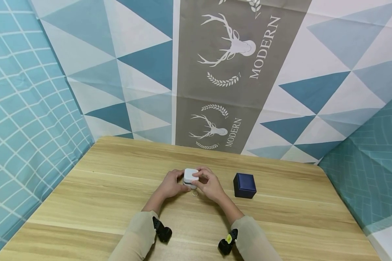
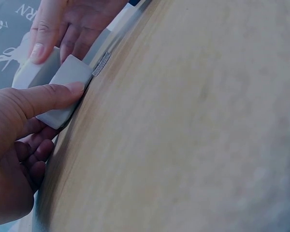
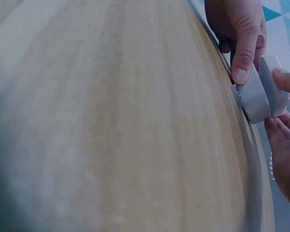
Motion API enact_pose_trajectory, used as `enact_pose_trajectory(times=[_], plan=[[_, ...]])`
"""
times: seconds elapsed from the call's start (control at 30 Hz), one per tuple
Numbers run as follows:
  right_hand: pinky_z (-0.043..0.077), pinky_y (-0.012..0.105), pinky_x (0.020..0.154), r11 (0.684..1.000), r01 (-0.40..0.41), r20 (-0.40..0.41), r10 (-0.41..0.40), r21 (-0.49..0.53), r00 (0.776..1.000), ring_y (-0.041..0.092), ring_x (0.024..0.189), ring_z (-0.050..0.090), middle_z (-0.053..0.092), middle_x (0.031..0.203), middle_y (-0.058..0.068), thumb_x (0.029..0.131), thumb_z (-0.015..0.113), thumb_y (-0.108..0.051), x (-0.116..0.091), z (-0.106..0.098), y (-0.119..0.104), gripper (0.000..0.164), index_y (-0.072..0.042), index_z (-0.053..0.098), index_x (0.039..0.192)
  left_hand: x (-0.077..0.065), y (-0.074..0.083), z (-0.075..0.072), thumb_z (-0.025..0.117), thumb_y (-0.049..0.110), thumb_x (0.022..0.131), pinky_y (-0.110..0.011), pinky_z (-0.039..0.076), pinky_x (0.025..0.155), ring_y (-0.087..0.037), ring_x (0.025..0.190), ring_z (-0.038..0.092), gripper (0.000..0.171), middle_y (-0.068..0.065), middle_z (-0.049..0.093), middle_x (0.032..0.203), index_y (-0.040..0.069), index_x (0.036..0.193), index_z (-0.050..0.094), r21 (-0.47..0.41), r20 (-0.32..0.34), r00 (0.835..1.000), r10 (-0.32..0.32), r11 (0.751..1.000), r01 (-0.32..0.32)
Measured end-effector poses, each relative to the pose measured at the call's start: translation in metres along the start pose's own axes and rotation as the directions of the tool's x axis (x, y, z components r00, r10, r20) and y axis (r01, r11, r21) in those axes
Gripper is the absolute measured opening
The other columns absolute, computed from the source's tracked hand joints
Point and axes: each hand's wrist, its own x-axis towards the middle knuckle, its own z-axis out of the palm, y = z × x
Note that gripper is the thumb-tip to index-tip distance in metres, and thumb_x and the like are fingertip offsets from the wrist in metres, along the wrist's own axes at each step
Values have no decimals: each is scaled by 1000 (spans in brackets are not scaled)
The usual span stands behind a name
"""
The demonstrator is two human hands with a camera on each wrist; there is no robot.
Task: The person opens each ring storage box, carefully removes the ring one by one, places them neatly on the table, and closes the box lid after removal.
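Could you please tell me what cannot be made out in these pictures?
White box, head view: inside hidden by its lid.
Blue box, head view: inside hidden, being closed.
Ring, head view: details too small.
Right hand, right wrist view: cut off by the right edge.

White box (image 1: pixel 190 174) between left grip (image 1: pixel 170 185) and right grip (image 1: pixel 211 185), ring (image 1: pixel 195 194) near, blue box (image 1: pixel 245 185) apart

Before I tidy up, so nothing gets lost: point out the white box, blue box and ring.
White box (image 1: pixel 190 174), head view, top of lid.
Blue box (image 1: pixel 246 182), head view, top face.
Ring (image 2: pixel 101 64), left wrist view, sparkly band.
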Motion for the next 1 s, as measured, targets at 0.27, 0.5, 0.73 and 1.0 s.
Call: enact_pose_trajectory(times=[0.27,0.5,0.73,1.0], plan=[[44,38,100,1000,5,-1,-5,10,1000,36,121,48,47,128,26,83,66,3,0,0,1,22,11,62,102,0,0,0,81,18,71,-49,37,104,-33,121,48,68,-17,58,123,-1,130,53,-12,-6,1000,-16,1000,16],[45,39,99,999,43,1,-43,-13,999,38,120,48,46,127,29,83,66,3,-1,0,1,21,12,61,101,1,0,0,81,18,70,-48,37,104,-33,120,49,67,-17,58,122,-2,129,54,-15,-5,1000,-7,1000,7],[44,37,100,1000,18,7,-18,-9,1000,36,122,47,46,129,27,82,66,2,-1,-1,1,23,12,61,102,1,0,0,81,18,71,-49,37,105,-34,121,48,67,-17,58,123,-1,129,54,-16,-5,1000,-19,1000,19],[45,40,100,1000,27,4,-27,-5,1000,38,121,48,46,128,27,82,66,3,-1,0,1,22,12,61,102,1,0,0,81,18,70,-48,37,104,-33,120,49,67,-16,58,122,-1,129,54,-17,-8,1000,-10,1000,10]])
